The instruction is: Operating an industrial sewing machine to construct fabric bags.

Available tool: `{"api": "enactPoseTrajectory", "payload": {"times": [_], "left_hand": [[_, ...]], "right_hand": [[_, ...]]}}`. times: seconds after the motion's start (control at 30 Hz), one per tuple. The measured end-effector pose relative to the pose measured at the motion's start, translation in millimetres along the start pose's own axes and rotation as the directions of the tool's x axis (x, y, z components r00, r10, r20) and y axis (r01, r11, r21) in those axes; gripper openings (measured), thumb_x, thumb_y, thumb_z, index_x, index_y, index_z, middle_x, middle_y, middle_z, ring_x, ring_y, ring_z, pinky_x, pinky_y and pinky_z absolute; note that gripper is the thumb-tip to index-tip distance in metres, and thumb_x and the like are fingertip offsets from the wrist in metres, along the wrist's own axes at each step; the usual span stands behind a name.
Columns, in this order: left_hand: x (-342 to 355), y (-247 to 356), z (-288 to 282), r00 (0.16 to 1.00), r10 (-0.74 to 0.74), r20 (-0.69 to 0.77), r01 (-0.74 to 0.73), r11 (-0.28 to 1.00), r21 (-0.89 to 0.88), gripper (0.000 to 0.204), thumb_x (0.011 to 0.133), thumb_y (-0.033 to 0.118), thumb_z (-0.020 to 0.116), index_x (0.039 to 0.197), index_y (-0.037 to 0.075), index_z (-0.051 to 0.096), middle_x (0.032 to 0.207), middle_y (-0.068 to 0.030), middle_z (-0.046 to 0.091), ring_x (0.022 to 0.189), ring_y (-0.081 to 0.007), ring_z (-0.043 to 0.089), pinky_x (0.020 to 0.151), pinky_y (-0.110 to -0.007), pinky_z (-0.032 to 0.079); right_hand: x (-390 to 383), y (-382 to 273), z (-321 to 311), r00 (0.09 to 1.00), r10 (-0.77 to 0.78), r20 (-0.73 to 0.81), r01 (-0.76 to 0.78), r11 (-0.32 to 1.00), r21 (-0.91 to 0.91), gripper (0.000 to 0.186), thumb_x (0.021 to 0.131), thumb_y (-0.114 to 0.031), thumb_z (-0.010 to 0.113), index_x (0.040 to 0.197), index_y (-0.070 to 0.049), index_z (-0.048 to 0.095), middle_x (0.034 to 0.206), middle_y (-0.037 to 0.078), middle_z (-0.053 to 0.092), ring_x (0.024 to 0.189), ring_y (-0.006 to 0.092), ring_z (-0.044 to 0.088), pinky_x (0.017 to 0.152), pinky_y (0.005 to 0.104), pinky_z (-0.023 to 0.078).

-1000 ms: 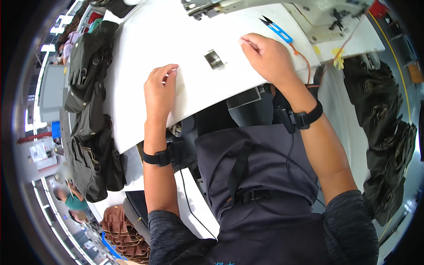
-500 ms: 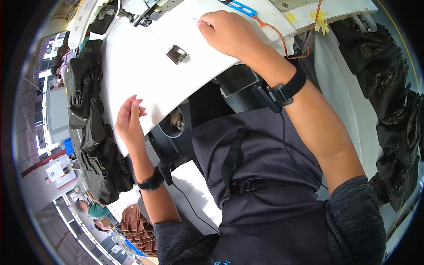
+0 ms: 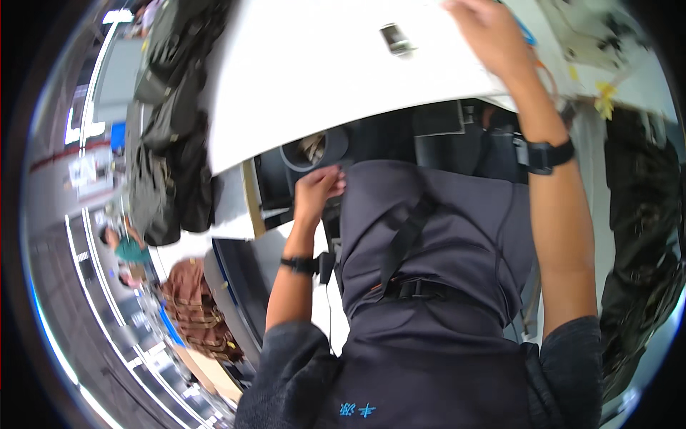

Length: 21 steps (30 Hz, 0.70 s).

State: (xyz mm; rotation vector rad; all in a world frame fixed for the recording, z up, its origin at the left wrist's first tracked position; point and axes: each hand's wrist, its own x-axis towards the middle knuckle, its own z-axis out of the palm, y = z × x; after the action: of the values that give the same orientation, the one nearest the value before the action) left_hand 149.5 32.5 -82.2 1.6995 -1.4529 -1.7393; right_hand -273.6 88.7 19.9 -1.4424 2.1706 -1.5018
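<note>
Shiny metal plate (image 3: 395, 39) lies untouched on the counter (image 3: 300, 79). Left hand (image 3: 316, 193), loosely curled, has dropped off the counter, below-left of the plate; right hand (image 3: 494, 39), right of it, curled, contents cannot be told. Neither now works the plate.

Looked bright overall, with white light showing from a lamp (image 3: 118, 16) near 10 o'clock and strip lights (image 3: 76, 247) near 9. Burned out almost to plain white across the table (image 3: 300, 79) at 12, losing most surface texture. Dropped into deep shadow under the table's near edge, just inside 12. Glinted pale off the small metal piece (image 3: 395, 39) between 12 and 1. Smeared softly at the right hand (image 3: 493, 39) near 1 and along the dark bags (image 3: 639, 243) at 3. Held folds more clearly in the apron (image 3: 436, 343) toward 5. Bowed straight edges near the rim, blackened at the corners, and fringed blue near 8.
</note>
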Motion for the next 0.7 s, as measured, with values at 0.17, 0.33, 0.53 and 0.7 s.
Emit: {"api": "enactPoseTrajectory", "payload": {"times": [0.17,0.33,0.53,0.7], "left_hand": [[105.6,-99.0,15.5,0.962,-0.27,-0.046,0.259,0.951,-0.167,0.027,0.099,0.03,0.068,0.095,0.004,0.07,0.085,-0.0052,0.07,0.071,-0.0149,0.068,0.065,-0.026,0.058],[208.4,-187.5,-99.2,0.951,-0.258,0.169,0.304,0.685,-0.662,0.025,0.104,0.03,0.052,0.101,0.01,0.067,0.083,-0.0042,0.068,0.077,-0.0175,0.068,0.067,-0.033,0.058],[249.6,-187.5,-67.8,0.9,-0.42,-0.114,-0.023,0.216,-0.976,0.032,0.106,0.032,0.042,0.118,0.009,0.06,0.109,-0.0083,0.063,0.094,-0.0228,0.065,0.079,-0.037,0.057],[236.1,-210.2,-102.1,0.894,-0.415,-0.17,-0.117,0.151,-0.982,0.034,0.106,0.036,0.038,0.119,0.011,0.058,0.116,-0.0082,0.062,0.098,-0.025,0.064,0.079,-0.038,0.055]], "right_hand": [[-9.9,23.7,11.4,0.995,0.049,0.082,-0.066,0.975,0.214,0.03,0.102,-0.026,0.063,0.115,-0.001,0.073,0.076,-0.007,0.058,0.068,0.0,0.047,0.061,0.0183,0.038],[-5.1,-2.6,23.3,0.988,0.144,0.045,-0.151,0.95,0.275,0.028,0.099,-0.023,0.066,0.114,-0.001,0.074,0.087,-0.001,0.072,0.08,0.0016,0.058,0.072,0.0188,0.047],[-6.0,11.5,14.1,0.957,0.288,0.008,-0.286,0.944,0.163,0.027,0.099,-0.022,0.066,0.114,-0.002,0.075,0.081,-0.004,0.066,0.07,0.0003,0.051,0.064,0.0176,0.041],[3.6,-4.3,17.3,0.968,0.25,0.025,-0.251,0.964,0.09,0.028,0.1,-0.023,0.064,0.114,-0.002,0.075,0.082,-0.005,0.066,0.071,0.0021,0.052,0.064,0.0199,0.042]]}}
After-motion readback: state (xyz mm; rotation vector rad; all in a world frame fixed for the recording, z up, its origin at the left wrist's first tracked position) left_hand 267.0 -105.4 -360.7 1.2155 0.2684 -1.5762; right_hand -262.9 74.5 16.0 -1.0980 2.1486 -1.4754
